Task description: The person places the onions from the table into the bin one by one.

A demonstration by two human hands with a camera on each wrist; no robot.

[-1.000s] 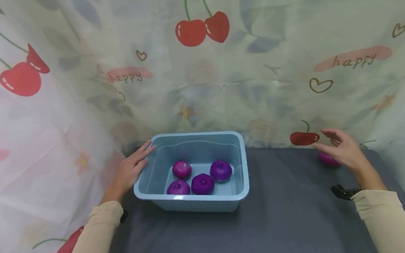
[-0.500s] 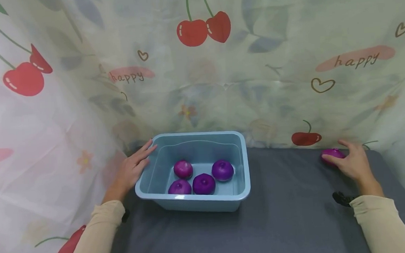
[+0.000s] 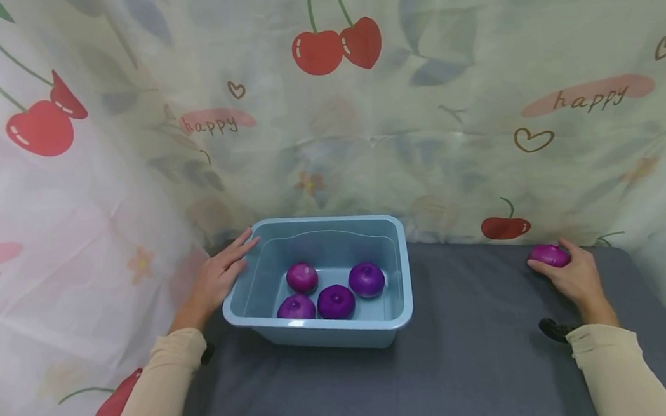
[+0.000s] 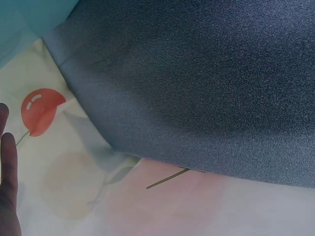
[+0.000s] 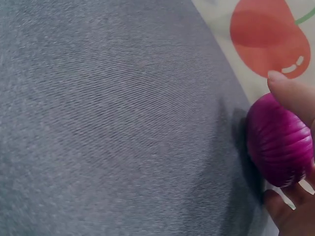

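Note:
At the right end of the table, my right hand [image 3: 580,277] grips a red onion [image 3: 549,256], with thumb and fingers on opposite sides of it. The right wrist view shows this purple onion [image 5: 278,142] close to the cloth, between the thumb [image 5: 293,96] and the fingers. My left hand [image 3: 214,280] rests with extended fingers against the left rim of a light blue plastic tub [image 3: 324,338]. Several red onions, one of them a dark purple onion [image 3: 335,302], lie on the tub's floor. Only part of the left hand [image 4: 9,182] shows in the left wrist view.
A dark grey cloth [image 3: 468,352] covers the table. A curtain [image 3: 364,149] printed with cherries hangs along the back and both sides. The tub stands left of the middle, near the back curtain.
My right hand has come down onto the red onion at the far right and closed around it. The left hand stays at the tub's rim, and the tub has not moved.

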